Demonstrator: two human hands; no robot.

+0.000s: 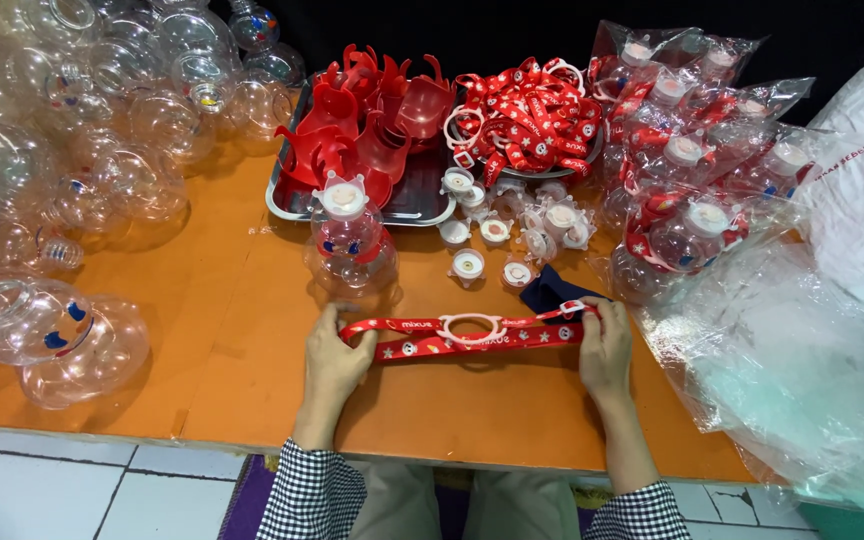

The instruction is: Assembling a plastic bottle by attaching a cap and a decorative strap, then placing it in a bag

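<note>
Both hands are on it: the left hand (335, 357) pinches one end of the red strap (467, 333), the right hand (604, 345) grips the other, stretching it flat across the orange table (202, 330), white ring (472, 327) centred between them, just below the capped clear bottle (350, 240).

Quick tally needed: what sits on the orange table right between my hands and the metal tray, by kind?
Red strap stretched between the left hand and right hand: 1
Assembled clear bottle with white cap: 1
Loose white caps: about 12; the back ones overlap, so not exact
Dark blue cloth: 1
Total: about 15
</note>
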